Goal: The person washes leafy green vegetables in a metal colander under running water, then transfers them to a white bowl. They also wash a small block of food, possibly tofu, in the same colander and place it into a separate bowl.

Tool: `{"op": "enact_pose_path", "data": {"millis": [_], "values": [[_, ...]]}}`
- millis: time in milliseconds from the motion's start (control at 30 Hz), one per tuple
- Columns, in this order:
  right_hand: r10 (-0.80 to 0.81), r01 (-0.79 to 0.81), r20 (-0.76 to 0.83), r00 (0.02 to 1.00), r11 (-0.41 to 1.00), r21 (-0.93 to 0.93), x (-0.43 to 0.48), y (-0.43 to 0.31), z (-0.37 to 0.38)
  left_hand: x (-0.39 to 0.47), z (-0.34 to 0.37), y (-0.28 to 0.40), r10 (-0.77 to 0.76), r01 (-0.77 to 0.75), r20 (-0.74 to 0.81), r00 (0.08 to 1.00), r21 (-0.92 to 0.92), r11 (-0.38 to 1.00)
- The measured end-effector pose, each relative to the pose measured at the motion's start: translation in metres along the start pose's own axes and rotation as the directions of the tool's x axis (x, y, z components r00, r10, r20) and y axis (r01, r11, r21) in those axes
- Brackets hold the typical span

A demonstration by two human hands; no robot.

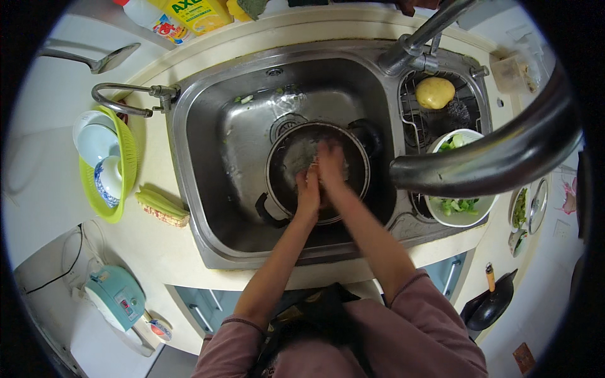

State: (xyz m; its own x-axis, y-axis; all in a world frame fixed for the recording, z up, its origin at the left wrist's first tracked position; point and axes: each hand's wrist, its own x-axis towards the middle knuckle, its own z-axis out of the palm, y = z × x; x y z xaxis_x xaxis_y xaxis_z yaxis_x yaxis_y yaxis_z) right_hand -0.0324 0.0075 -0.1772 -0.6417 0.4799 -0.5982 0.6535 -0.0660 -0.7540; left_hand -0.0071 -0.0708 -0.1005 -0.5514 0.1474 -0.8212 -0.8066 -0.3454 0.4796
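A dark cooking pot [288, 156] with black side handles stands in the stainless steel sink basin [236, 189], partly over the drain. Both hands are inside the pot, close together above its bottom. My left hand [309, 191] is near the middle, with its fingers around or against something small and pale that I cannot make out. My right hand [331, 165] is beside it, blurred by motion, fingers bent towards the left one. The pot seems to hold some water. Small green and white vegetable scraps [246, 99] lie on the basin floor.
The big faucet spout [472, 175] arches over the right side, above a white colander [461, 222] of cut greens. A potato [435, 93] sits on the rack. Left are corn [163, 208], a green basket [130, 156] of bowls and a small curved tap [123, 90].
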Motion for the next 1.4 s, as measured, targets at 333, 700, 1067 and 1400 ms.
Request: {"op": "enact_pose_path", "data": {"millis": [333, 700, 1067, 1400], "values": [[0.088, -0.273, 0.479, 0.873, 0.903, 0.331, 0.012, -0.016, -0.039, 0.024, -0.037, 0.008, -0.379, 0.624, 0.561, 0.736, -0.347, 0.7], [-0.583, 0.558, 0.029, 0.812, 0.761, -0.331, -0.078, -0.056, -0.03, 0.022, 0.006, 0.018, -0.084, 0.085, 0.033, 0.996, -0.039, 0.996], [-0.413, 0.416, 0.078, 0.907, 0.854, -0.313, -0.002, 0.003, -0.007, 0.02, -0.002, -0.007, 0.117, -0.1, 0.059, 0.991, -0.233, 0.967], [-0.268, 0.226, -0.081, 0.96, 0.911, -0.346, -0.049, -0.064, -0.017, 0.018, -0.002, -0.014, 0.269, -0.258, -0.088, 0.959, 0.118, 0.959]]}}
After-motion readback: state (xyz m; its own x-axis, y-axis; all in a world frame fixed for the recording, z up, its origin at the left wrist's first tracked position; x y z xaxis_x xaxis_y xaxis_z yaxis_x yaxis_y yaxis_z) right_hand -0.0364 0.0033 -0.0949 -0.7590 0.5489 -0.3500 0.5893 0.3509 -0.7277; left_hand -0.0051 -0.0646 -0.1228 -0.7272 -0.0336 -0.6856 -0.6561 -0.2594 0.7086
